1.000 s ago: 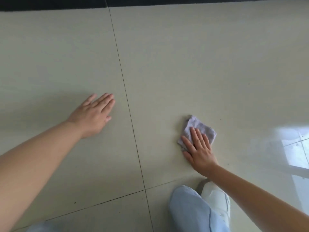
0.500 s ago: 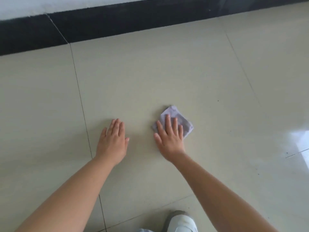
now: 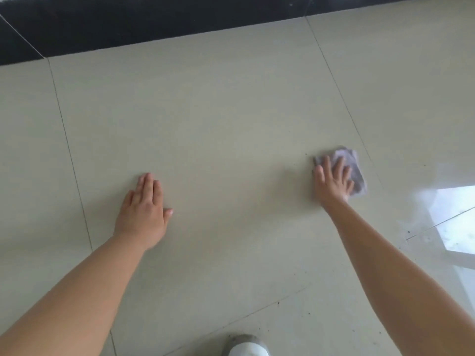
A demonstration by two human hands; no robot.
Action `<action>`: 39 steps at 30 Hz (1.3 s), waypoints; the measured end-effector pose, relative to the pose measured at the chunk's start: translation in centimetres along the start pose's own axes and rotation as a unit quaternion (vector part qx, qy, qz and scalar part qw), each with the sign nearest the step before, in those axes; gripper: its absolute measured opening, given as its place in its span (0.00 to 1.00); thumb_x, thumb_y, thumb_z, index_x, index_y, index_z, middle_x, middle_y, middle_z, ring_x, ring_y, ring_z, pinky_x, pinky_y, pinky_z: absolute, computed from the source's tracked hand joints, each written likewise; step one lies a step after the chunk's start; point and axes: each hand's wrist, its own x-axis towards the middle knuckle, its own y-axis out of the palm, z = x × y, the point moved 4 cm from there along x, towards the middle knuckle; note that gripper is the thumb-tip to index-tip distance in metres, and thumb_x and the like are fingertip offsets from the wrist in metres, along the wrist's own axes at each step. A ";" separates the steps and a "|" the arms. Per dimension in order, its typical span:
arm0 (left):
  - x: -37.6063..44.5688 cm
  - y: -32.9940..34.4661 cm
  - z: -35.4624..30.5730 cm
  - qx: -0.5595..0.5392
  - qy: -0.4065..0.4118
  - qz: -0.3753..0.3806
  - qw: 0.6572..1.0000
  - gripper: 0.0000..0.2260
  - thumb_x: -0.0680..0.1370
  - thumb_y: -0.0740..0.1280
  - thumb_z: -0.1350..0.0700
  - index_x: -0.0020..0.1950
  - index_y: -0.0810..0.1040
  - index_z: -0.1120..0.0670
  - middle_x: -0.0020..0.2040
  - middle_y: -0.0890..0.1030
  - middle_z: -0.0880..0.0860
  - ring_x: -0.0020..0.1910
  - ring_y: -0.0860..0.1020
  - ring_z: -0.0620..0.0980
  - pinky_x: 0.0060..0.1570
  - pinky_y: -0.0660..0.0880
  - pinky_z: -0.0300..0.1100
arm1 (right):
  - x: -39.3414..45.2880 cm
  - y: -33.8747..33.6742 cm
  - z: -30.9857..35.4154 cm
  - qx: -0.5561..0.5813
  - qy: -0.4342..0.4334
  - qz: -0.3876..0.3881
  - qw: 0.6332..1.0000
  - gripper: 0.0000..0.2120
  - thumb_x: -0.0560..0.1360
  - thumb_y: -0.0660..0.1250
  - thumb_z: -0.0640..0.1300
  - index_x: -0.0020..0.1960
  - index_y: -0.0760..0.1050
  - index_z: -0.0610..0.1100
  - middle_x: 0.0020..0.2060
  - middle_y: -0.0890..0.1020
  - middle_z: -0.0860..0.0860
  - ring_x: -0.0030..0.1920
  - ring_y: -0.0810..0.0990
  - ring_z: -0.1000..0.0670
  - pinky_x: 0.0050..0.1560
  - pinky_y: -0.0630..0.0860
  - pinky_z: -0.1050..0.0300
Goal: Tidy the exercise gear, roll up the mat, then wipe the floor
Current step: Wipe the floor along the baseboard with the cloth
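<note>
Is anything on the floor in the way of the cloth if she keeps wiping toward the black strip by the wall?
Nothing visible: the right hand presses the grey cloth flat, with bare tile up to the black skirting.

The pale tile floor (image 3: 231,124) has a small gray cloth (image 3: 353,167) on the right and a white shoe (image 3: 248,349) near.

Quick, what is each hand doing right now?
Left hand: open, flat on the floor, holding nothing.
Right hand: open, fingers spread, pressing the cloth against the floor.
</note>
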 end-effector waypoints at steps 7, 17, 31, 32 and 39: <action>0.0 -1.8 1.0 0.069 0.016 0.073 0.995 0.27 0.83 0.49 0.50 0.78 0.42 0.58 0.78 0.39 0.55 0.78 0.42 0.50 0.76 0.47 0.47 | -8.9 9.3 11.1 -0.129 -0.335 0.052 0.932 0.34 0.77 0.29 0.60 0.74 0.60 0.50 0.76 0.55 0.45 0.76 0.54 0.40 0.74 0.52 0.42; -3.7 -4.4 2.8 0.088 0.011 0.076 0.993 0.26 0.83 0.49 0.52 0.78 0.42 0.58 0.79 0.41 0.55 0.78 0.43 0.51 0.75 0.49 0.47 | -9.7 3.9 -5.2 -0.137 -0.170 0.091 0.972 0.28 0.80 0.36 0.59 0.76 0.41 0.48 0.77 0.41 0.46 0.76 0.34 0.51 0.76 0.39 0.53; 0.1 -3.9 10.3 0.023 -0.033 0.018 0.999 0.26 0.83 0.50 0.53 0.77 0.44 0.60 0.79 0.44 0.57 0.78 0.44 0.53 0.75 0.51 0.47 | -14.4 13.7 20.7 -0.161 -0.414 0.068 0.893 0.35 0.77 0.27 0.58 0.74 0.59 0.49 0.77 0.52 0.47 0.77 0.51 0.45 0.76 0.45 0.49; 0.1 -3.5 11.2 0.013 -0.044 0.022 0.999 0.26 0.83 0.50 0.52 0.77 0.44 0.60 0.78 0.44 0.57 0.78 0.44 0.53 0.76 0.51 0.47 | -15.9 14.9 19.0 -0.174 -0.430 0.059 0.884 0.34 0.78 0.28 0.57 0.71 0.65 0.50 0.76 0.58 0.48 0.76 0.57 0.45 0.76 0.47 0.49; 2.1 -2.2 14.6 -0.043 -0.064 0.017 0.997 0.31 0.82 0.50 0.47 0.77 0.41 0.63 0.77 0.39 0.61 0.78 0.40 0.56 0.76 0.46 0.47 | -8.7 5.4 3.1 0.030 0.000 -0.015 0.999 0.29 0.79 0.44 0.58 0.77 0.50 0.47 0.77 0.47 0.45 0.77 0.42 0.46 0.74 0.42 0.44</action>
